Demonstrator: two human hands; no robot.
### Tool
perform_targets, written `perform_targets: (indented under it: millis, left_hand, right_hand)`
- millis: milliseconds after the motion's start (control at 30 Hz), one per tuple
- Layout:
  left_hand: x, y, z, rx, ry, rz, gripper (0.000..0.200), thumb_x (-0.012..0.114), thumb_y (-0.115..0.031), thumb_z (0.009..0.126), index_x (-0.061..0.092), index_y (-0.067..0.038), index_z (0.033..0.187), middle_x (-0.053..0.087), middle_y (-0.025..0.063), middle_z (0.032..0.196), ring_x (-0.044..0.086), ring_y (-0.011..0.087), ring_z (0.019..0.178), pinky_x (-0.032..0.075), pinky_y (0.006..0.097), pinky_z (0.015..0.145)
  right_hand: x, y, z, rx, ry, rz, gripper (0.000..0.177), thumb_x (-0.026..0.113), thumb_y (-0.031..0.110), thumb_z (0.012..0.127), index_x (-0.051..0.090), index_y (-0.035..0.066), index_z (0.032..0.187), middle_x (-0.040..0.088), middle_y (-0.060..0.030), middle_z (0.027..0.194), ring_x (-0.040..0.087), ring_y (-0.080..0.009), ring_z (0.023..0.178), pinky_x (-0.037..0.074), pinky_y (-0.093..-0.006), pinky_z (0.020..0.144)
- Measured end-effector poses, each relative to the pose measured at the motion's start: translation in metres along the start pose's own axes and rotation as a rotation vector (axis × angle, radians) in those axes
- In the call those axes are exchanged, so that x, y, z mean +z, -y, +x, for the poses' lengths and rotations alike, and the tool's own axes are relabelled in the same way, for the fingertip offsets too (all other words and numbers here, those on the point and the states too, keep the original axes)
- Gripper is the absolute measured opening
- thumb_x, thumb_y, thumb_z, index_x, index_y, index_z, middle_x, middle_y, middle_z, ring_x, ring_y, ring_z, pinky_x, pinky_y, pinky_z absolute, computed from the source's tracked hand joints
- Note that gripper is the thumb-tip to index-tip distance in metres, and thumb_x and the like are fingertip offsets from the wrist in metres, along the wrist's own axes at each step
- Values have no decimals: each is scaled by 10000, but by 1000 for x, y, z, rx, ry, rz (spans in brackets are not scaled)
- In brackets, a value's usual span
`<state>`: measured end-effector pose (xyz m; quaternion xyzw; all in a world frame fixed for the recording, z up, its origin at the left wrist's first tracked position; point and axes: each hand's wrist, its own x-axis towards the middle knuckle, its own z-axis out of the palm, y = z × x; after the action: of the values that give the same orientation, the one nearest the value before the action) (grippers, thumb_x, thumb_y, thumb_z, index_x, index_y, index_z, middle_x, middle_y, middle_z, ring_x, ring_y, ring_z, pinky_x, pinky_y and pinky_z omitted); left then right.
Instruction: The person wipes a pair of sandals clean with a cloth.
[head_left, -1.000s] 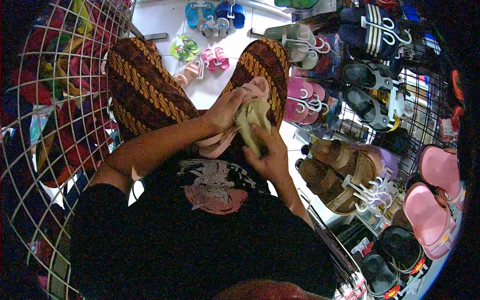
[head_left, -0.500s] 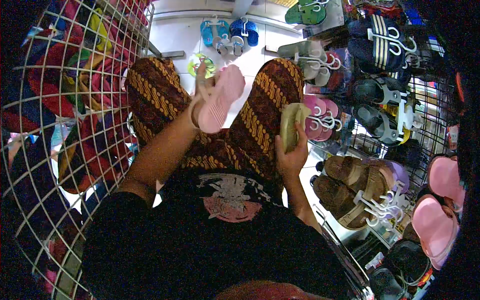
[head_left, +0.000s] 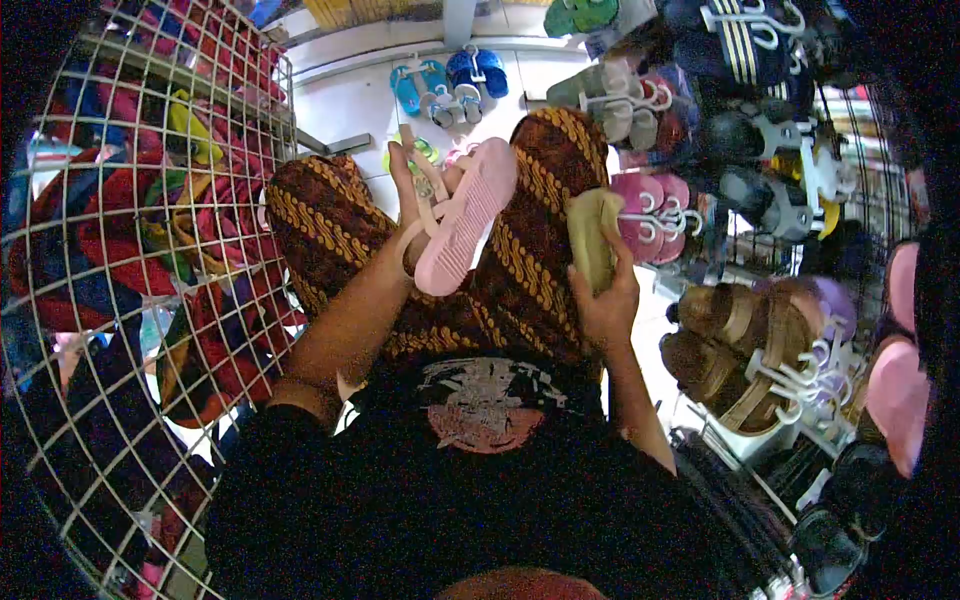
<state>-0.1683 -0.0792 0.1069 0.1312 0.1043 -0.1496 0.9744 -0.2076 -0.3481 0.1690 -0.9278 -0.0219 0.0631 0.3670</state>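
Note:
My left hand holds a pink strapped sandal above my lap, its ribbed sole edge and side turned towards me. Fingers are at the straps, partly hidden behind the shoe. Over my right thigh, my right hand is closed round a soft, yellowish folded piece that looks like a cloth. Pink slippers on white hangers are right beside that cloth. Patterned brown trousers cover my legs under both hands.
A wire-mesh cage of colourful goods stands close on the left. On the right hang brown sandals, grey slippers and black striped slides. Blue slippers and turquoise slippers lie on the white tiled floor ahead.
The pink sandal has tilted and come slightly nearer, showing its straps more clearly. My right hand keeps hold of the yellowish cloth. The whole view has shifted a little.

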Motion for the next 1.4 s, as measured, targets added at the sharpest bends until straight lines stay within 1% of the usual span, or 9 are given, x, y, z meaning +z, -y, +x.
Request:
perform_targets:
  millis: [167,200,300,500,667,867,1000,1133,1400]
  left_hand:
    - [40,21,-32,-177,-211,405,542,460,-415,932,421,-77,1354,547,72,1227,540,177,1112,454,339,936]
    - [49,29,-39,-209,-247,473,549,453,-414,936,411,-76,1367,543,67,1234,539,172,1113,453,334,939]
    - [75,51,-53,-251,-317,647,569,431,-412,950,380,-75,1407,533,53,1255,535,158,1118,449,320,946]
    - [99,59,-50,-241,-100,821,715,141,-548,1005,236,-9,1465,359,124,1463,311,211,1380,222,327,1152]
    - [76,62,-46,-332,-80,713,890,29,-675,916,249,-3,1456,403,152,1431,377,255,1347,276,355,1141]
    - [55,80,-45,-85,90,1071,937,-1,-712,876,200,-26,1481,360,165,1458,340,267,1370,258,359,1152]
    - [67,71,-49,-367,-93,604,926,-18,-670,902,248,28,1449,414,158,1416,381,244,1339,282,354,1139]
    - [64,75,-49,-244,-73,838,893,-14,-640,926,294,26,1434,410,158,1423,375,243,1343,272,346,1140]
    - [75,70,-47,-319,-272,733,825,0,-599,955,337,-6,1420,443,149,1396,401,240,1327,294,349,1128]
  right_hand:
    - [-21,1,1,-27,65,221,699,692,125,826,333,77,1424,447,-184,1393,455,-301,1270,346,-391,1070]
    - [-27,0,0,-7,106,190,771,732,220,802,307,83,1430,548,-246,1272,534,-398,1186,415,-435,1017]
    - [-53,39,-5,-152,242,44,705,700,130,734,408,98,1375,545,-222,1272,526,-401,1180,424,-437,1011]
    - [-48,46,-4,-253,171,-10,638,662,80,670,481,67,1281,543,-192,1167,541,-370,1121,418,-402,985]
    - [-42,58,-8,-334,398,-102,566,724,160,702,558,87,1239,598,-189,1110,589,-358,1057,461,-411,935]
    - [-33,40,11,-163,125,-98,532,765,225,737,593,70,1215,627,-182,1133,617,-341,1005,488,-384,880]
    - [-41,41,0,-345,488,-2,557,802,224,678,622,73,1184,652,-157,1082,633,-330,963,500,-390,852]
    - [-28,28,16,-228,172,-71,553,792,213,690,610,48,1186,646,-166,1084,634,-326,986,492,-389,875]
    - [-36,32,5,-222,449,4,527,781,209,699,612,79,1181,645,-165,1087,636,-310,971,492,-377,867]
